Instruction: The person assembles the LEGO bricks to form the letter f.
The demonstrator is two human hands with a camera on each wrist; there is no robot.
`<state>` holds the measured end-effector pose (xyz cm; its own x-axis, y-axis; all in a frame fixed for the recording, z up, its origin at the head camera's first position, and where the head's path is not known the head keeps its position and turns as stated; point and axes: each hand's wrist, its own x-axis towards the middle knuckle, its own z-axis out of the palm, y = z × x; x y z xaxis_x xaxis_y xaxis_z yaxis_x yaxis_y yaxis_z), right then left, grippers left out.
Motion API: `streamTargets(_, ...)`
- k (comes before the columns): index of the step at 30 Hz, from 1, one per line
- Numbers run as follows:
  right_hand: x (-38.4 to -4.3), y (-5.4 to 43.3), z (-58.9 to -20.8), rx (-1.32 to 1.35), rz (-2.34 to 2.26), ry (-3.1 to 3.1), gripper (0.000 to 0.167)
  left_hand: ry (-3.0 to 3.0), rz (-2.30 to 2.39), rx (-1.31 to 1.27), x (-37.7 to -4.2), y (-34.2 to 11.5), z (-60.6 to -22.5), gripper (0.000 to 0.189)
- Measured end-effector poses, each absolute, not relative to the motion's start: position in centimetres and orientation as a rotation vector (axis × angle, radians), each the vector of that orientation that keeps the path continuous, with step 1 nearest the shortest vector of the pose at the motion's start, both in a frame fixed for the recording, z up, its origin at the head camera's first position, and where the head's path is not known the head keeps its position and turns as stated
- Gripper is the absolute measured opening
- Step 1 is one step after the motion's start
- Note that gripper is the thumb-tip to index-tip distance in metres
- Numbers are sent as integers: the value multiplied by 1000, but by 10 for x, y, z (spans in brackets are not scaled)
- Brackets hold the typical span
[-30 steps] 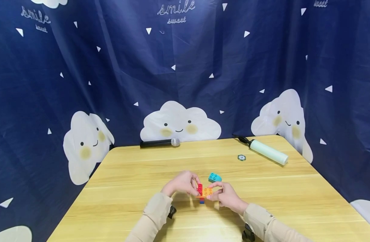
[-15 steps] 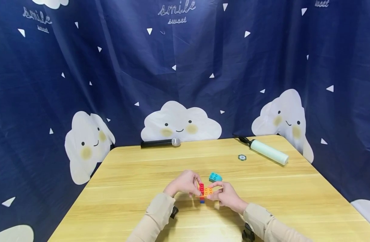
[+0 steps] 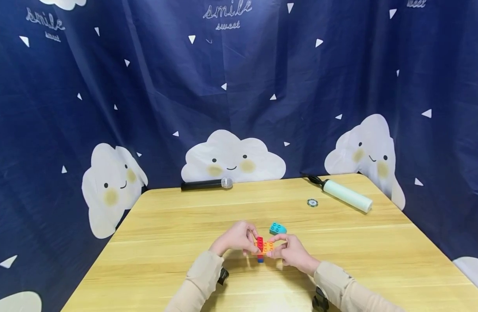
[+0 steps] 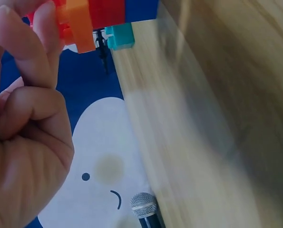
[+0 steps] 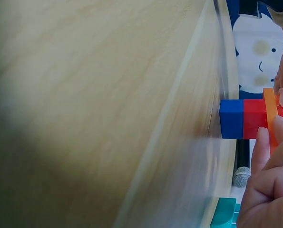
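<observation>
In the head view, my left hand (image 3: pixel 239 237) pinches an upper red building brick (image 3: pixel 260 242) at the left part of a flat orange plate brick (image 3: pixel 268 247). My right hand (image 3: pixel 295 252) pinches the plate's right end between thumb and fingers. Below the plate, a lower red brick (image 5: pixel 254 118) sits on a blue brick (image 5: pixel 231 118), which is lowest in the stack and stands on or just at the tabletop. Fingers partly hide the upper red brick in the right wrist view. A teal brick (image 3: pixel 277 229) with a rounded end lies just behind my right hand.
A black microphone (image 3: pixel 207 184) lies along the table's back edge. A pale green hand pump (image 3: pixel 347 196) lies at the back right, near a round chip (image 3: pixel 312 203). Behind the wooden table (image 3: pixel 176 225) hangs a dark blue cloud-patterned curtain (image 3: pixel 247 78).
My left hand has shifted the upper red brick slightly right over the orange plate, and the brick looks straighter. My right hand keeps its hold on the plate. The teal brick stays put.
</observation>
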<state>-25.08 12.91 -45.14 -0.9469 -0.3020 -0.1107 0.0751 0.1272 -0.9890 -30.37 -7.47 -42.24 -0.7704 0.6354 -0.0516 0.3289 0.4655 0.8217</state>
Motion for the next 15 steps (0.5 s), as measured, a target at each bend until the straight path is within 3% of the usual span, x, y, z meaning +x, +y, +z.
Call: streamTargets(15, -252, 128, -450, -225, -1890, 2101, 41, 2297, 1300, 789, -306, -80, -428, 22)
